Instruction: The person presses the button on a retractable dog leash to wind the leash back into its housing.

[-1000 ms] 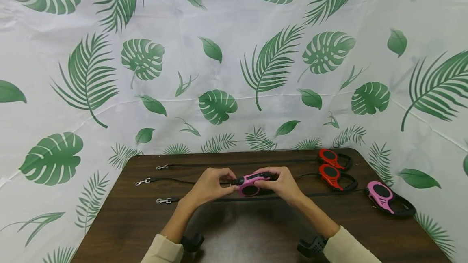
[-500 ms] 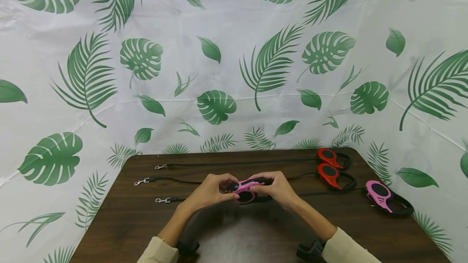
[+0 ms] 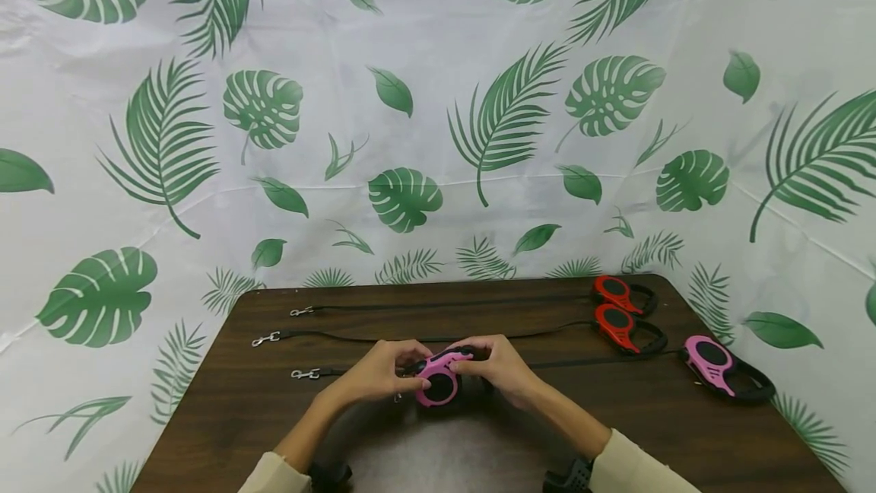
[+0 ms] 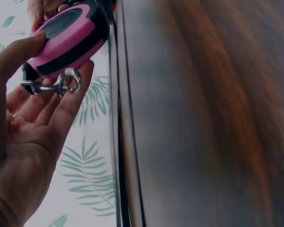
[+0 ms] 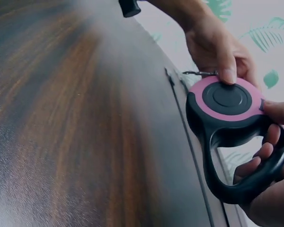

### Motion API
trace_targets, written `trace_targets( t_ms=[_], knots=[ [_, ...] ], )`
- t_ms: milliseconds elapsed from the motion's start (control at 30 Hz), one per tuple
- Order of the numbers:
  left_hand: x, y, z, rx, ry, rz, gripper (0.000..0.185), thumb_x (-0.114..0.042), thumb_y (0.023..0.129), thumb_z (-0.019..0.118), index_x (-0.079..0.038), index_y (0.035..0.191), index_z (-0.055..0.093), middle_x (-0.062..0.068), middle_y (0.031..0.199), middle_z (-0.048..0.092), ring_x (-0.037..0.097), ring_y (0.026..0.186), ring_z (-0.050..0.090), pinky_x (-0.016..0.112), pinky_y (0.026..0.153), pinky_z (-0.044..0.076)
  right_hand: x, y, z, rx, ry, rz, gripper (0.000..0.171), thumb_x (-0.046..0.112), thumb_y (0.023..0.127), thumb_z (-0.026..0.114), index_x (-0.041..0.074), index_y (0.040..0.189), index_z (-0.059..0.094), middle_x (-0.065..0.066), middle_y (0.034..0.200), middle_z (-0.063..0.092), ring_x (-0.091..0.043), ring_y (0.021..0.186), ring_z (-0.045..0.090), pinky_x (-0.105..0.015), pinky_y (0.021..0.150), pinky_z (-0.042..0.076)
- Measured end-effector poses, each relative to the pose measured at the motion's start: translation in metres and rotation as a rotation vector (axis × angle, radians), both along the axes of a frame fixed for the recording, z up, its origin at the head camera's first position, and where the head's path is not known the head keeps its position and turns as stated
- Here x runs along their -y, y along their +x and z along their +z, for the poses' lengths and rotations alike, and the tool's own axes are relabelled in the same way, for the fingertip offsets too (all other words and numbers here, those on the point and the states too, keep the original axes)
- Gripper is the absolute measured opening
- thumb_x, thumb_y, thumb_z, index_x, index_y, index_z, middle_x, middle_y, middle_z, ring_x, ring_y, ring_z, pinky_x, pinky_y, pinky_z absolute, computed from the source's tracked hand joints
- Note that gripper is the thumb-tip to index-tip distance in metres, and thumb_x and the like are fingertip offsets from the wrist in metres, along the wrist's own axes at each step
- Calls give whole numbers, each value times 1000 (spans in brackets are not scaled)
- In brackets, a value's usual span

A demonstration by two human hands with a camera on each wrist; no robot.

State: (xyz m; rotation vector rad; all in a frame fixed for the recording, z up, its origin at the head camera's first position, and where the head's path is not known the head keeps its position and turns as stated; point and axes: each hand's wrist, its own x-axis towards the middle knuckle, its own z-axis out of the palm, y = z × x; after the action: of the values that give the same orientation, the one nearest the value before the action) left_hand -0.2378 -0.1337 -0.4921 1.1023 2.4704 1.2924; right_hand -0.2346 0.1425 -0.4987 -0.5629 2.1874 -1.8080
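Pink-black retractable leash fully retracted, held above table, clip at housing.

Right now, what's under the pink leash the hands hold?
Under the pink leash, held by the left hand and right hand, is bare table. Its own silver clip hangs beneath. The patch directly below is covered.

Since the earlier frames, both hands have moved the pink retractable leash toward the person and lower, close to the table. The left hand and right hand followed it. The casing appears rotated, its round face now more exposed to view.
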Motion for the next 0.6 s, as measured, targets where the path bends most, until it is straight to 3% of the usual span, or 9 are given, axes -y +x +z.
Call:
trace_targets(
  t_ms=[167,433,600],
  knots=[
    [7,1,-4,53,-28,-34,36,-27,96,80,-9,126,70,3,114,76,8,103,72,27,90,58,7,2,-6,30,39,14,31,17,91,84,4,119,78,-6,102,75,-14,70,55,-26,60,50],
    [18,-2,-11,139,-60,-92,34,-25,99,76,-8,127,69,2,113,78,7,101,73,26,93,57,15,3,-14,57,56,41,30,13,89,85,0,114,78,-5,96,75,-15,72,64,-26,60,57],
    [24,-4,-15,254,-24,-146,31,-15,99,74,-2,127,67,11,109,78,8,86,74,28,78,61,20,4,-17,32,90,50,30,14,87,87,-3,111,77,-5,86,74,-14,62,66,-26,58,58]
  ],
)
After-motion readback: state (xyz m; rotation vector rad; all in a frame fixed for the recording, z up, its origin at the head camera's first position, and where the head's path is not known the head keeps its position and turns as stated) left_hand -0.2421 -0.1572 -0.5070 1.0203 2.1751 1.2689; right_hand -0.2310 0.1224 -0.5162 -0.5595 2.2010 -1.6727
